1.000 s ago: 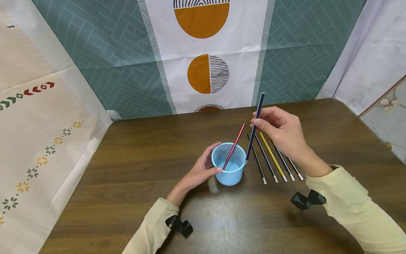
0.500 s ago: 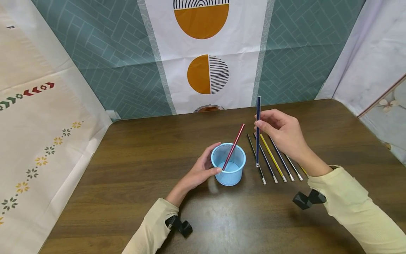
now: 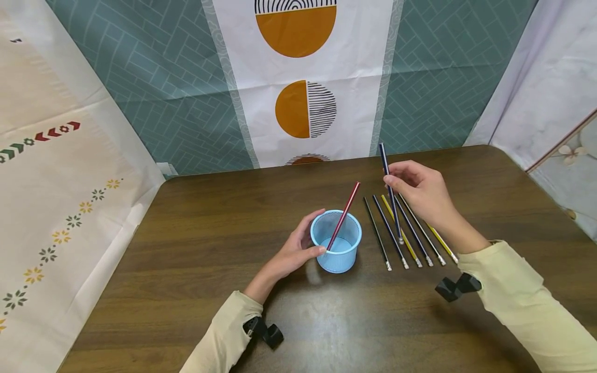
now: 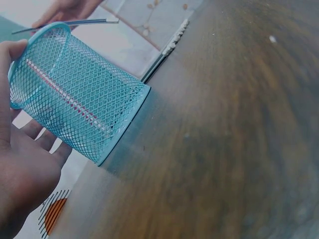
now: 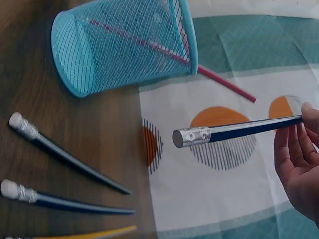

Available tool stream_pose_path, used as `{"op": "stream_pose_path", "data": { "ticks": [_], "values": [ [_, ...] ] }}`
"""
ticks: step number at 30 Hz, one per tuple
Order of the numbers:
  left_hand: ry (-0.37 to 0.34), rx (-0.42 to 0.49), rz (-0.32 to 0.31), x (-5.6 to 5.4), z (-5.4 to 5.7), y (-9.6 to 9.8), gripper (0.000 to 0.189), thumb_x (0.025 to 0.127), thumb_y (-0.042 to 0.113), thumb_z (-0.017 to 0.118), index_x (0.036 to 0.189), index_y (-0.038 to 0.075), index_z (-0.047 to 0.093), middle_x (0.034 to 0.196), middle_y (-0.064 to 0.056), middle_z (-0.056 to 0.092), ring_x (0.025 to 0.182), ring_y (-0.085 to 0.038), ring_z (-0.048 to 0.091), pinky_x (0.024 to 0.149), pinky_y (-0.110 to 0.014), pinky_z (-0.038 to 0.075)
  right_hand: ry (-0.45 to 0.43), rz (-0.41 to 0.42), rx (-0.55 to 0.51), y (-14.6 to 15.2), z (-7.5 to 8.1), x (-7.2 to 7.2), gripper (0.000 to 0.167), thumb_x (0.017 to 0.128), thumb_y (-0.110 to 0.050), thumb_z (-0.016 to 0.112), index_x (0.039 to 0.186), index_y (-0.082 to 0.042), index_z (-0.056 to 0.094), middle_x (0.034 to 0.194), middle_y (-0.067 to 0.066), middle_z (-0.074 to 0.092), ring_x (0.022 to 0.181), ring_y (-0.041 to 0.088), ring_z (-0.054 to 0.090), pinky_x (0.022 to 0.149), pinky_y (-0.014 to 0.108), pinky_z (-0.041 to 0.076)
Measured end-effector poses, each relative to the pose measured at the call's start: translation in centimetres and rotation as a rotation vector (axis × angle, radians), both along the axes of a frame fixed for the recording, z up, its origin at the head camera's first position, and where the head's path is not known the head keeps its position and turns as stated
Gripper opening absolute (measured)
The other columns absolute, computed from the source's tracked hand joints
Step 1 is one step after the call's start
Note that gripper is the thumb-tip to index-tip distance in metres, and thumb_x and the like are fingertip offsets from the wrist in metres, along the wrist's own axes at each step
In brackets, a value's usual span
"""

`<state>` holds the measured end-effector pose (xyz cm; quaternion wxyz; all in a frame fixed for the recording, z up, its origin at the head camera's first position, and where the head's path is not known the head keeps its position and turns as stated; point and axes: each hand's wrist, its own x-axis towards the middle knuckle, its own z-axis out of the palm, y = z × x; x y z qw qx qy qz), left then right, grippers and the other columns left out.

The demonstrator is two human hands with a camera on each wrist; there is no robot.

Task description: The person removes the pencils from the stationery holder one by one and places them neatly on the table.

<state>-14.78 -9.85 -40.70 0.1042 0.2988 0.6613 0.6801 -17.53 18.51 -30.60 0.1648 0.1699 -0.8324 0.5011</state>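
Observation:
A light-blue mesh pencil cup (image 3: pixel 339 261) stands upright on the table, and a red pencil (image 3: pixel 344 215) leans inside it. My left hand (image 3: pixel 295 250) grips the cup by its left side, thumb at the rim; the left wrist view shows the fingers behind the mesh (image 4: pixel 79 84). Pinched near its upper end by my right hand (image 3: pixel 422 194) is a dark blue pencil (image 3: pixel 392 194), eraser end down. It hangs above a row of pencils, apart from the cup. In the right wrist view its silver ferrule and eraser (image 5: pixel 192 138) point toward the camera.
Right of the cup several pencils lie side by side, erasers toward me: a black one (image 3: pixel 378 235), dark blue ones, and yellow ones, one yellow pencil (image 3: pixel 443 242) at the far right. A patterned cloth (image 3: pixel 305 109) hangs behind the table's back edge.
My right hand has carried the dark blue pencil rightward from the cup's rim to over the row, its eraser end swinging right. My left hand and the cup have stayed put.

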Motion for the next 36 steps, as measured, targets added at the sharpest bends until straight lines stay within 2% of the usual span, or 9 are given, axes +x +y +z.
{"op": "stream_pose_path", "data": {
  "ticks": [5,7,14,24,26,32,36],
  "values": [
    [-0.001,0.0,0.004,0.0,-0.1,0.0,0.094,0.083,0.047,0.074,0.15,0.004,0.025,0.141,-0.022,0.038,0.13,-0.033,0.039,0.107,-0.048,0.032,-0.028,-0.034,0.051,0.8,-0.6,-0.6,0.023,0.091,-0.009,0.068,0.111,0.003,0.066,0.098,0.015,0.068,0.078,0.0,0.057,0.072,0.01,0.045],
    [0.001,0.001,0.001,0.0,0.0,0.0,0.093,0.083,0.045,0.074,0.15,0.004,0.025,0.142,-0.023,0.038,0.13,-0.034,0.038,0.107,-0.048,0.032,-0.041,-0.038,0.062,1.1,-0.7,-0.8,0.023,0.092,-0.01,0.067,0.111,0.003,0.066,0.098,0.018,0.068,0.078,-0.001,0.057,0.071,0.01,0.045],
    [0.002,0.005,-0.006,0.1,0.1,-0.1,0.092,0.084,0.042,0.074,0.15,0.002,0.023,0.142,-0.023,0.037,0.131,-0.035,0.037,0.107,-0.048,0.031,-0.073,-0.079,0.126,2.4,-1.3,-1.5,0.025,0.094,-0.016,0.066,0.11,0.003,0.066,0.099,0.019,0.068,0.08,0.0,0.055,0.07,0.012,0.042],
    [-0.004,0.007,-0.008,0.1,0.0,0.0,0.09,0.085,0.04,0.074,0.15,0.004,0.025,0.142,-0.023,0.038,0.131,-0.034,0.037,0.108,-0.048,0.031,-0.164,-0.118,0.192,5.0,-2.7,-2.7,0.035,0.096,-0.027,0.062,0.114,0.003,0.064,0.106,0.022,0.064,0.084,0.019,0.053,0.065,0.015,0.042],
    [-0.004,0.008,-0.008,0.1,0.0,0.0,0.09,0.085,0.04,0.074,0.15,0.004,0.025,0.142,-0.023,0.038,0.132,-0.034,0.037,0.108,-0.048,0.031,-0.16,-0.134,0.207,5.4,-3.1,-3.1,0.035,0.096,-0.026,0.062,0.113,0.004,0.065,0.106,0.022,0.065,0.083,0.018,0.053,0.064,0.014,0.042],
    [-0.003,0.008,-0.006,0.1,0.1,0.0,0.092,0.084,0.043,0.074,0.15,0.003,0.024,0.142,-0.023,0.037,0.131,-0.034,0.037,0.107,-0.048,0.031,-0.154,-0.162,0.212,6.6,-3.7,-3.8,0.032,0.095,-0.022,0.065,0.11,0.007,0.065,0.103,0.025,0.065,0.077,0.002,0.052,0.064,0.012,0.041],
    [-0.005,0.011,-0.008,0.1,0.2,0.0,0.093,0.084,0.042,0.074,0.15,0.001,0.023,0.142,-0.023,0.037,0.131,-0.033,0.037,0.108,-0.049,0.031,-0.211,-0.184,0.223,7.4,-3.9,-4.0,0.036,0.096,-0.025,0.063,0.113,0.007,0.064,0.108,0.026,0.064,0.086,0.013,0.056,0.068,0.017,0.041]
  ]
}}
